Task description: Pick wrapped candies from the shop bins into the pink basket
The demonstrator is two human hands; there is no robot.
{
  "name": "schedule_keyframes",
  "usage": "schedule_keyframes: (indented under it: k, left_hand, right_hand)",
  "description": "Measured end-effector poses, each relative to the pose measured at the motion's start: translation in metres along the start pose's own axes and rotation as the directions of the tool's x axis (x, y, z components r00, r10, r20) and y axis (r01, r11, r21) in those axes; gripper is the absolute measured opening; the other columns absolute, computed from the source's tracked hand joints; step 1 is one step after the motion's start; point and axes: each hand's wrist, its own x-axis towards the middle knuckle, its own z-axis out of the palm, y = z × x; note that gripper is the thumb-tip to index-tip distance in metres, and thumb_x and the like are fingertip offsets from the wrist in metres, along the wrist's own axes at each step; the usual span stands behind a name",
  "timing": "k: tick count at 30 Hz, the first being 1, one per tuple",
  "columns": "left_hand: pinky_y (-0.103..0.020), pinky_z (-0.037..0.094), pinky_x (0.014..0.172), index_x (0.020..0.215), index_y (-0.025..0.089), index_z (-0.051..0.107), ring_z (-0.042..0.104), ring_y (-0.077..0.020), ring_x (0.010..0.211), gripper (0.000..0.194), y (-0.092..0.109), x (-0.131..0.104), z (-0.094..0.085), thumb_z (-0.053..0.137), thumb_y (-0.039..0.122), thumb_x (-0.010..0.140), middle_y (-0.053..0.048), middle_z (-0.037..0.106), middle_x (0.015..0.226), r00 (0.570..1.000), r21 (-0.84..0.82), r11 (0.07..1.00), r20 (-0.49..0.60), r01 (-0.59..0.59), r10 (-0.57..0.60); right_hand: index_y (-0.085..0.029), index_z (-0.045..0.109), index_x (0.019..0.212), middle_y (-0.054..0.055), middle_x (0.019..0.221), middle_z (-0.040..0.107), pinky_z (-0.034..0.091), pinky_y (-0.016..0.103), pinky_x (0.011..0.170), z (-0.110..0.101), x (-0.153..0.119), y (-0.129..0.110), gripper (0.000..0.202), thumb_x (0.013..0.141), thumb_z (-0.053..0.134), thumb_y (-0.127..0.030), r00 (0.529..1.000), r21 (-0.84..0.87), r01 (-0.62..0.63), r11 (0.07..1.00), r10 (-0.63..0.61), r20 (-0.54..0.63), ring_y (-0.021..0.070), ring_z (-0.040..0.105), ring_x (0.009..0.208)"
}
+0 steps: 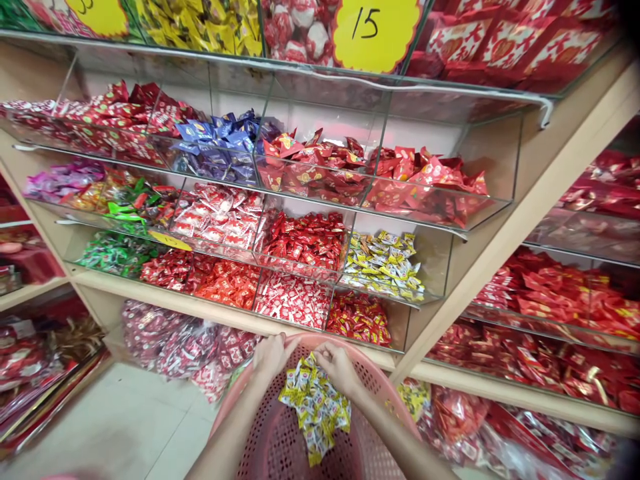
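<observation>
1. Evidently both bare hands are at work over a pink plastic basket [376, 368] with perforated walls; the left hand [270, 360] rests at its far-left rim, forefinger and thumb somewhat apart, though I can't tell how firmly it grips.
2. The right hand [337, 367] reaches over the far side, fingers curled in at the top of the candies; whether they pinch one, I can't tell from here.
3. Between and below the hands, inside the basket, lies a loose heap of yellow-and-white wrapped candies [316, 407].
4. Just beyond the right hand is a clear bin of red-and-yellow wrapped candies [359, 319]; beyond the left hand and rightward, red-and-white ones [295, 300].
5. Left of the left hand, clear bags of red-and-white packets [187, 347] sit beneath the shelf.
6. Farther past the right hand are more yellow-and-white candies [385, 263], and well above, a yellow price sign [377, 33] reading 15.
</observation>
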Motion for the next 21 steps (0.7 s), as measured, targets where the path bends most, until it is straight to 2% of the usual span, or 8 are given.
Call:
schedule_keyframes:
  k: [8,14,21]
  left_hand:
    - [-0.033,0.045,0.072,0.089,0.018,0.061,0.063,-0.0251,0.083,0.07,-0.002,0.001,0.003,0.014,0.068,0.08,-0.012,0.067,0.084,1.0,0.025,1.0,-0.02,-0.011,0.011]
    - [-0.031,0.044,0.074,0.091,0.016,0.062,0.062,-0.0244,0.086,0.07,0.0,0.001,0.0,0.016,0.068,0.08,-0.013,0.066,0.088,1.0,0.01,1.0,0.014,0.011,-0.011]
    - [-0.032,0.044,0.076,0.092,0.017,0.062,0.062,-0.0241,0.087,0.068,0.001,0.0,-0.001,0.017,0.067,0.081,-0.013,0.066,0.087,1.0,0.004,1.0,0.012,0.012,-0.012]
  right_hand:
    - [-0.017,0.059,0.067,-0.003,0.054,0.051,0.033,0.021,0.053,0.023,0.009,0.014,0.021,0.078,0.048,-0.031,1.0,-0.037,-0.026,0.999,0.025,-0.016,0.0104,0.042,0.05]
    - [-0.017,0.057,0.067,-0.004,0.052,0.048,0.031,0.021,0.05,0.027,0.007,0.026,0.021,0.078,0.047,-0.032,0.997,-0.007,-0.064,0.998,0.064,-0.044,0.0099,0.039,0.048]
    - [-0.017,0.057,0.066,-0.003,0.054,0.05,0.032,0.021,0.051,0.031,0.008,0.029,0.022,0.078,0.047,-0.032,0.998,0.012,-0.065,0.998,0.065,-0.019,0.0101,0.04,0.049]
